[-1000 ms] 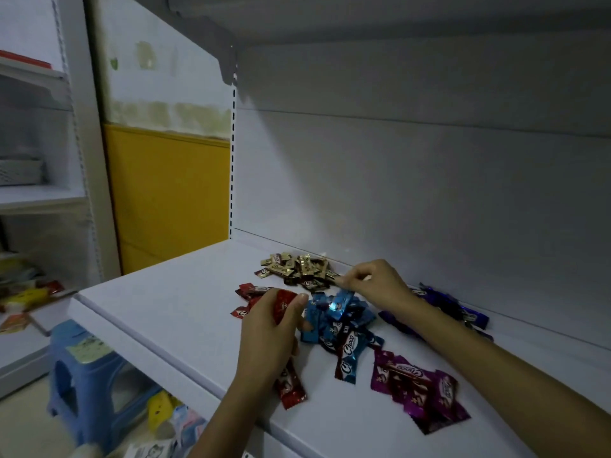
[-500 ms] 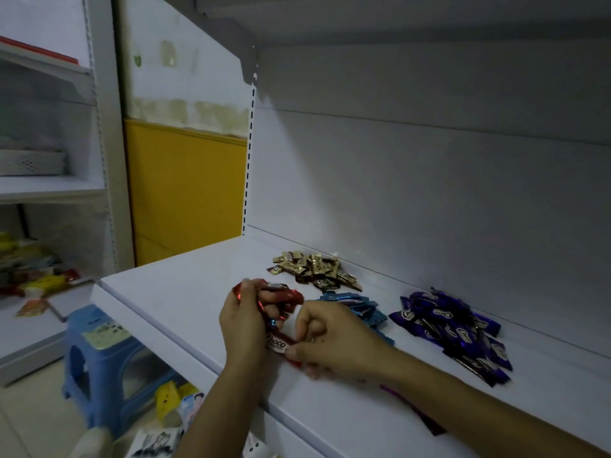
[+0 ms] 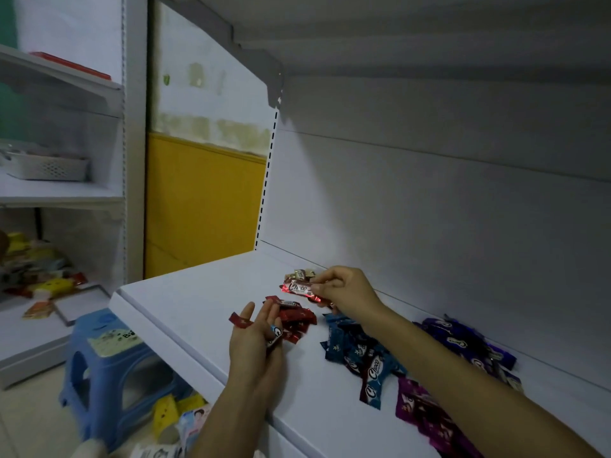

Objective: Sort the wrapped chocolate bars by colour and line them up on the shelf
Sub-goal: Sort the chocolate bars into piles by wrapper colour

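Observation:
My right hand (image 3: 344, 289) pinches a red Choco bar (image 3: 299, 288) by one end, just above the small gold bars (image 3: 301, 274) at the back of the white shelf (image 3: 185, 302). My left hand (image 3: 256, 342) hovers at the shelf's front with its fingers nearly straight. A red bar (image 3: 240, 320) crosses under that hand, its ends sticking out on both sides. Right of the left hand, a pile of red bars (image 3: 296, 320) lies on the shelf. Further right lie a blue pile (image 3: 357, 353), a dark purple pile (image 3: 463, 342) and a magenta pile (image 3: 426, 414).
A blue plastic stool (image 3: 99, 361) stands on the floor left of the shelf, with loose packets (image 3: 178, 414) beside it. The neighbouring shelf unit holds a white basket (image 3: 46, 166) and more goods. Another shelf hangs overhead.
My right hand has taken a red bar from beside the left hand and carried it up toward the back of the shelf. My left hand's fingers have straightened.

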